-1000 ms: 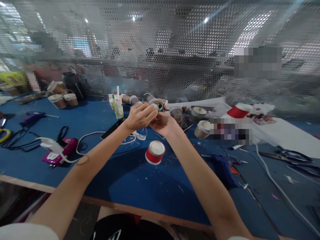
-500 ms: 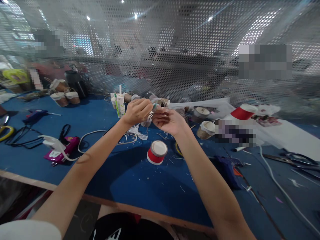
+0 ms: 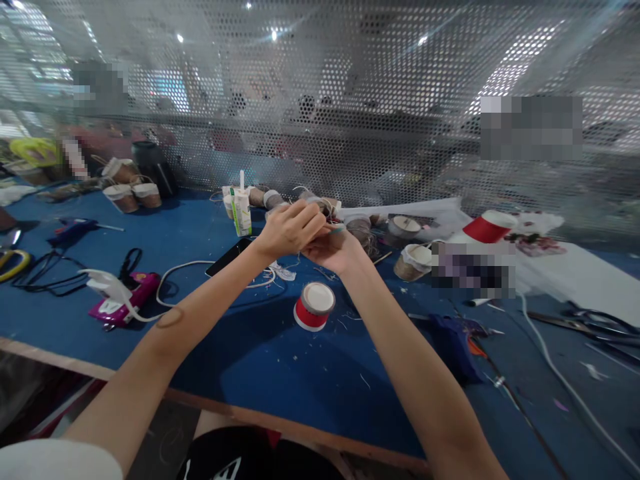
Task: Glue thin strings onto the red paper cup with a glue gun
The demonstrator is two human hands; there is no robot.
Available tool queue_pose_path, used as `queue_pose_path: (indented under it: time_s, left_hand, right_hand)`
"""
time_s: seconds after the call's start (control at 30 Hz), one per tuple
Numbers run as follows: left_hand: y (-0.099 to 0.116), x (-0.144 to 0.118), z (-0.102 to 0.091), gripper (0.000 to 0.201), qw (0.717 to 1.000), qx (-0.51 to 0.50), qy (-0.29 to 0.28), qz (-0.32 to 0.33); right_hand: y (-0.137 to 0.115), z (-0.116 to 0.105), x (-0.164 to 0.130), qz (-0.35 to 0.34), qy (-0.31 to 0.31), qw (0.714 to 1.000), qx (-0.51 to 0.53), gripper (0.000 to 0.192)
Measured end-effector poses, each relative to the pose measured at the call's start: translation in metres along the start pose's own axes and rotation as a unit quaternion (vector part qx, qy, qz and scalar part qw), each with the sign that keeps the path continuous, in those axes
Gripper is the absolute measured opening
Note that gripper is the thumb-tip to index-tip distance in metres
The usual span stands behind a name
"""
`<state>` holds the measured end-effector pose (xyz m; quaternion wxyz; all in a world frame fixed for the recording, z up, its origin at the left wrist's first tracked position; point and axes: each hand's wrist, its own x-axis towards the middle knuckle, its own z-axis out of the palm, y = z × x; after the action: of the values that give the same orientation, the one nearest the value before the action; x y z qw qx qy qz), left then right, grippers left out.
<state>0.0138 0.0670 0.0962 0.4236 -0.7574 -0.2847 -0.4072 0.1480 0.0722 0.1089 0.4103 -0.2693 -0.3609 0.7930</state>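
My left hand (image 3: 296,228) is closed, its fingers bent over my right hand above the middle of the table. My right hand (image 3: 331,251) lies palm up under it, with fingers curled and partly hidden. A small teal-tipped item (image 3: 337,229) shows between the two hands; its kind is too small and covered to make out. Below them, apart from both, a small white cup with a red band (image 3: 313,313) stands upside down on the blue table (image 3: 280,360). Behind the hands lie several twine-wrapped cups (image 3: 274,199) and a ball of twine (image 3: 363,233).
Left are a magenta power strip (image 3: 133,297) with a white plug, a blue glue gun (image 3: 75,230) and brown cups (image 3: 121,198). A drink carton (image 3: 242,215) stands near a phone (image 3: 227,259). Right are another glue gun (image 3: 455,343), scissors (image 3: 575,323) and cords. Perforated metal (image 3: 320,133) stands behind.
My left hand has shifted right, over my right hand. The teal-tipped item has moved right with it. More of the phone shows behind my left forearm. The red-banded cup has stayed put.
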Motion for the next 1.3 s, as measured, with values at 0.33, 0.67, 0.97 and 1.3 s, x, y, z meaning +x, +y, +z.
queue_pose_path:
  time_s: [0.33, 0.67, 0.97, 1.3]
  left_hand:
    - [-0.002, -0.005, 0.003, 0.031, 0.998, -0.018, 0.040, 0.054]
    - [-0.005, -0.004, 0.005, 0.030, 0.987, 0.013, 0.115, 0.109]
    - [0.000, -0.004, 0.007, 0.028, 0.990, -0.001, 0.108, 0.088]
    - [-0.012, -0.013, 0.015, 0.039, 0.998, -0.008, 0.065, 0.004]
  right_hand:
    - [0.008, 0.000, 0.006, 0.050, 0.084, 0.994, 0.053, 0.029]
    - [0.017, 0.000, 0.011, 0.050, 0.090, 0.992, 0.078, 0.030]
    - [0.013, -0.004, 0.008, 0.029, 0.060, 0.994, 0.082, 0.028]
    - [-0.002, 0.003, -0.008, -0.008, 0.024, 0.996, 0.083, 0.044]
